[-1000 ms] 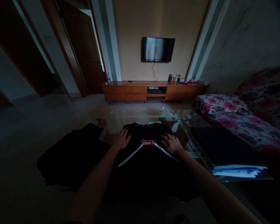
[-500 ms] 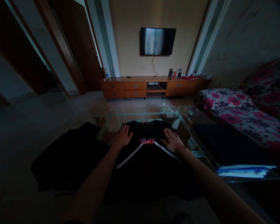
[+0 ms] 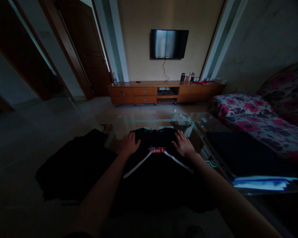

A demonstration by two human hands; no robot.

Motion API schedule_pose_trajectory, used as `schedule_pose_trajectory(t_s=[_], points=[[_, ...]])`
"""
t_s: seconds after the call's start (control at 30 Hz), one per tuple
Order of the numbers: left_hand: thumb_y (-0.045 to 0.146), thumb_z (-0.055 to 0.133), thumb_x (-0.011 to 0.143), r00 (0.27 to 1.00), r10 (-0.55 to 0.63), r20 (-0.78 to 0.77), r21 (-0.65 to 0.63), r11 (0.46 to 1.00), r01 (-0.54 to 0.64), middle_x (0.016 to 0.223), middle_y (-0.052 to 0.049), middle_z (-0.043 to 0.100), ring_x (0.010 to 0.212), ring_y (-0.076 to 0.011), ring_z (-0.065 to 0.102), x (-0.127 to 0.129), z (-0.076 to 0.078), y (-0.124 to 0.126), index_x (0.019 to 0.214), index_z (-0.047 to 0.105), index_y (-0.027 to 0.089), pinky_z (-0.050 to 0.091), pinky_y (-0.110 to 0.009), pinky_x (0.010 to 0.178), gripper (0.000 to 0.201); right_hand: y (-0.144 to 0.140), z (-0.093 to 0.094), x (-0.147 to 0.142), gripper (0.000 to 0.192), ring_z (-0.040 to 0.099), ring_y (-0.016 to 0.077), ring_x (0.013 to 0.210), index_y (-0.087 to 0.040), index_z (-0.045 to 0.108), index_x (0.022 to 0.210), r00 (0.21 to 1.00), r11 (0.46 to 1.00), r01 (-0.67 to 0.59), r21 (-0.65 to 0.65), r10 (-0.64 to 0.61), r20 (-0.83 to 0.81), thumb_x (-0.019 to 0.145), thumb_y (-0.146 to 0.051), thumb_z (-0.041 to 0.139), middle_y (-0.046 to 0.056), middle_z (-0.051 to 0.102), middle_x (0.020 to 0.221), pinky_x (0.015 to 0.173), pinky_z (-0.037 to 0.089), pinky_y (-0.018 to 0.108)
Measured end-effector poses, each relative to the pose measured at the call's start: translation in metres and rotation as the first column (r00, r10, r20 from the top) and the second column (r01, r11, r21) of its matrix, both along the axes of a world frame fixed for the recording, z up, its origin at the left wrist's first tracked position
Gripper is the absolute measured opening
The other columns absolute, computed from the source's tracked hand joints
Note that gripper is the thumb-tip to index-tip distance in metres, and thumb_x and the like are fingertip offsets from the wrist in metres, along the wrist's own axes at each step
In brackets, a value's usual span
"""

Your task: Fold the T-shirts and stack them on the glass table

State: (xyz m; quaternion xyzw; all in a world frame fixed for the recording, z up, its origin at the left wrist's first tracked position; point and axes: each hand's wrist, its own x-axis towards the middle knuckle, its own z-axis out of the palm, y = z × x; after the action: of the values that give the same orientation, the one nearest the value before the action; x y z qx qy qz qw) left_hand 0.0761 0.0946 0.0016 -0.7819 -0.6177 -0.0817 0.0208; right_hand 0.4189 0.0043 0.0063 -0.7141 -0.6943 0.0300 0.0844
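Note:
A black T-shirt (image 3: 159, 175) lies spread on the glass table, its neckline at the far side. Across its chest run a red patch with white letters and two slanting white stripes. My left hand (image 3: 130, 144) rests flat on the shirt's left shoulder, fingers stretched out. On the right shoulder lies my right hand (image 3: 183, 144), also flat with fingers extended. Neither hand grips the cloth visibly. The lower part of the shirt is lost in shadow.
A dark heap of cloth (image 3: 76, 165) lies left of the shirt. At right, folded dark fabric (image 3: 245, 153) sits over white and blue layers on the glass table (image 3: 129, 122). A flowered sofa (image 3: 253, 115) stands beyond; a wooden cabinet (image 3: 145, 91) lines the far wall.
My right hand has shifted very slightly away from me along the shirt's shoulder, and my left hand has moved a little outward. The shirt lies as before.

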Motion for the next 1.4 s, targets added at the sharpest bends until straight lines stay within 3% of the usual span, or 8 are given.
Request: schedule_pose_trajectory(t_s=[0.23,0.4,0.53,0.63,0.77,0.93,1.17,1.4], points=[[0.064,0.036,0.096,0.999,-0.005,-0.036,-0.065,0.998,0.002,0.168,-0.017,0.020,0.156,-0.0299,0.019,-0.006,-0.003,0.007,0.160,0.026,0.009,0.016,-0.047,0.125,0.085,0.030,-0.009,0.013,0.102,0.025,0.0383,0.152,-0.006,0.023,0.162,0.995,0.994,0.041,-0.105,-0.030,0.099,0.091,-0.079,0.030,0.021,0.019,0.168,0.121,0.022,0.051],[0.067,0.041,0.094,1.000,0.004,-0.027,-0.047,0.999,-0.005,0.166,-0.021,0.026,0.154,-0.0334,0.023,-0.006,-0.006,0.017,0.157,0.029,0.004,0.019,-0.046,0.124,0.090,0.046,-0.016,0.013,0.104,0.012,0.0313,0.156,-0.006,0.016,0.163,0.996,0.996,0.054,-0.067,-0.049,0.080,0.091,-0.081,0.023,0.017,0.012,0.170,0.124,0.018,0.047],[0.052,0.048,0.096,0.999,-0.015,0.036,0.119,0.993,0.010,0.154,-0.020,0.047,0.144,-0.0328,0.040,-0.003,-0.001,0.012,0.146,0.048,0.010,0.028,-0.045,0.119,0.065,0.043,-0.016,0.009,0.087,0.022,0.0301,0.153,-0.010,0.028,0.160,0.994,0.997,0.078,0.000,-0.077,0.079,0.097,-0.070,0.030,0.016,0.021,0.168,0.121,0.025,0.045],[0.033,0.040,0.102,0.991,-0.129,0.025,0.234,0.965,0.120,0.122,-0.015,0.067,0.123,-0.0286,0.056,0.000,0.008,-0.004,0.117,0.066,0.018,0.038,-0.044,0.109,0.034,0.033,-0.006,0.002,0.061,0.041,0.0319,0.141,-0.011,0.049,0.146,0.984,0.986,0.111,0.122,-0.126,0.122,0.101,-0.050,0.036,0.019,0.042,0.157,0.113,0.033,0.043],[0.029,0.037,0.103,0.972,-0.235,-0.006,0.127,0.964,0.234,0.103,-0.012,0.068,0.106,-0.0250,0.062,-0.004,0.021,-0.031,0.102,0.069,0.018,0.046,-0.039,0.096,0.034,0.010,0.009,-0.004,0.044,0.054,0.0308,0.125,-0.015,0.061,0.130,0.987,0.996,0.032,0.084,-0.045,0.157,0.101,-0.036,0.036,0.018,0.058,0.138,0.103,0.042,0.042],[0.040,0.033,0.106,0.947,-0.312,0.074,-0.012,0.949,0.314,0.146,-0.014,0.056,0.135,-0.0259,0.051,-0.031,0.031,-0.076,0.140,0.056,0.016,0.039,-0.041,0.113,0.048,-0.038,0.007,0.008,0.062,0.034,0.0312,0.149,-0.016,0.042,0.155,0.989,0.996,-0.091,0.001,0.090,0.121,0.104,-0.051,0.032,0.014,0.036,0.163,0.119,0.030,0.046],[0.062,0.023,0.103,0.942,-0.333,0.048,-0.136,0.932,0.337,0.168,-0.014,0.023,0.156,-0.0261,0.020,-0.071,0.012,-0.150,0.159,0.031,0.011,0.020,-0.042,0.126,0.076,-0.118,-0.031,0.022,0.072,0.018,0.0283,0.156,-0.019,0.035,0.160,0.986,0.985,-0.163,0.059,0.161,0.033,0.102,-0.061,0.025,0.012,0.022,0.168,0.125,0.025,0.048],[0.063,0.020,0.102,0.945,-0.326,-0.018,-0.169,0.933,0.318,0.169,-0.014,0.017,0.157,-0.0268,0.014,-0.059,0.019,-0.147,0.161,0.027,0.009,0.016,-0.042,0.126,0.080,-0.114,-0.034,0.023,0.071,0.014,0.0264,0.157,-0.019,0.036,0.159,0.991,0.990,-0.132,0.052,0.132,0.014,0.103,-0.061,0.025,0.012,0.021,0.168,0.126,0.021,0.047]])
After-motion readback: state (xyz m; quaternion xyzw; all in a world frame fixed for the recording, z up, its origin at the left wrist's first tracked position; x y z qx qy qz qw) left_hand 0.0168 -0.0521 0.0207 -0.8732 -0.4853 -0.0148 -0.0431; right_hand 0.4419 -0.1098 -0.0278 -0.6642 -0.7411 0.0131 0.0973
